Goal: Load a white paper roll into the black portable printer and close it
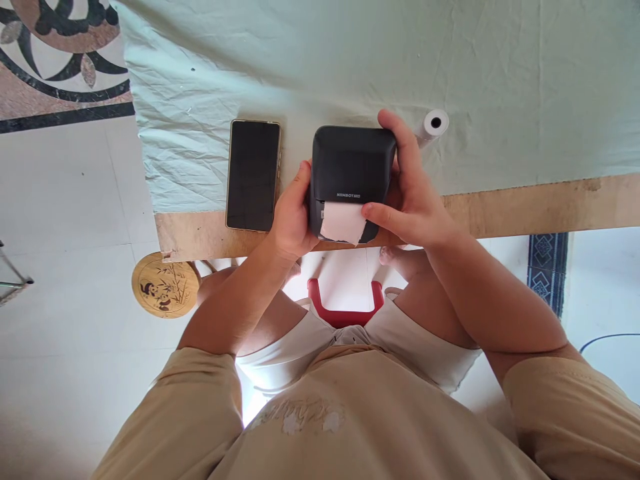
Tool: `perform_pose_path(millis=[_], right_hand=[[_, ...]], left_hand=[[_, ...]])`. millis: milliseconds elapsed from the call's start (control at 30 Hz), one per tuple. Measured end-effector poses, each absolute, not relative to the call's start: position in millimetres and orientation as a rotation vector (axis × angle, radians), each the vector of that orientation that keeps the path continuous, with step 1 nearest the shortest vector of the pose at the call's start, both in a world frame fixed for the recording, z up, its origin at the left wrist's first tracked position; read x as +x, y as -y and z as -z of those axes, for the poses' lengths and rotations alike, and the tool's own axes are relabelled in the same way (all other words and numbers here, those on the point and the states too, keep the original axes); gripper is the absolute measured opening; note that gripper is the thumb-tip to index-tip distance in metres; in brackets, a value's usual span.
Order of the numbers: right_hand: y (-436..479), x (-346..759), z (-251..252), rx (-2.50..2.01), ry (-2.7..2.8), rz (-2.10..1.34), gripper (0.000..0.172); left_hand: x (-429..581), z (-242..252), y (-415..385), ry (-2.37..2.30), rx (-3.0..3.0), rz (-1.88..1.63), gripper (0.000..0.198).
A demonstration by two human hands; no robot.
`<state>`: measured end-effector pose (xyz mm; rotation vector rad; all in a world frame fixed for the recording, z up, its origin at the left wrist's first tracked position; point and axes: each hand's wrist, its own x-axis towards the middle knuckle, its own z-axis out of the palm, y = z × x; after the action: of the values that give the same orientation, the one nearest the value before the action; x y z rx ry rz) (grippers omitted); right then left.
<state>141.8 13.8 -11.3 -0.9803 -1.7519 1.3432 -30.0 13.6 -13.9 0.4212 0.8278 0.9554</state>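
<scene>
A small black label printer (353, 163) sits at the near edge of the table (525, 207), with a strip of white paper (343, 223) hanging from its front slot. My left hand (293, 217) grips the printer's left side. My right hand (407, 187) wraps its right side, index finger up at the top corner and thumb touching the paper's right edge. A white paper roll (431, 125) lies on its side just behind my right hand.
A black smartphone (253, 175) lies face up left of the printer. A pale green cloth (350, 60) covers most of the table. Below are a red stool (345, 310), a round wooden stool (165, 285) and white floor tiles.
</scene>
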Motion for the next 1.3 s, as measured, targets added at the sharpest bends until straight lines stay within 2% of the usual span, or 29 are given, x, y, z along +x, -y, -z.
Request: perform_pose_path(millis=[100,233,367,400,533,667,767,1133,1300], right_hand=[[-15.7,147.2,6.6,-1.167,1.822,-1.119,0.081],[-13.9,148.9,6.3,-1.336,1.726,-0.754,0.072],[-9.6,143.1,9.3,-1.227,1.519,-0.708,0.029],[-9.0,141.7,9.1,-1.186,1.483,-0.701,0.024],[-8.1,139.3,4.1,-1.136,1.483,-0.666,0.030],[-6.8,139.7,-5.0,-1.481,1.725,-0.493,0.018],[-6.4,138.8,-10.4,-1.647,1.938,-0.360,0.018],[-8.4,149.6,-22.6,-1.705,2.355,-0.375,0.025],[-6.5,148.6,-27.7,-1.694,2.324,-0.440,0.029]], left_hand=[[-29.7,10.9,-13.6,-0.782,0.439,-0.994,0.044],[-30.1,15.8,-11.2,-0.786,0.486,-1.015,0.027],[-29.8,21.6,-10.5,-0.777,0.548,-0.960,0.033],[-29.7,21.8,-10.7,-0.767,0.564,-0.954,0.034],[-30.0,19.5,-10.9,-0.713,0.595,-0.955,0.030],[-29.5,15.8,-9.0,-0.710,0.621,-0.946,0.029],[-28.9,14.1,-8.2,-0.752,0.634,-0.916,0.036],[-29.4,11.7,-6.4,-0.843,0.661,-0.802,0.047],[-30.7,11.5,-5.7,-0.846,0.706,-0.773,0.050]])
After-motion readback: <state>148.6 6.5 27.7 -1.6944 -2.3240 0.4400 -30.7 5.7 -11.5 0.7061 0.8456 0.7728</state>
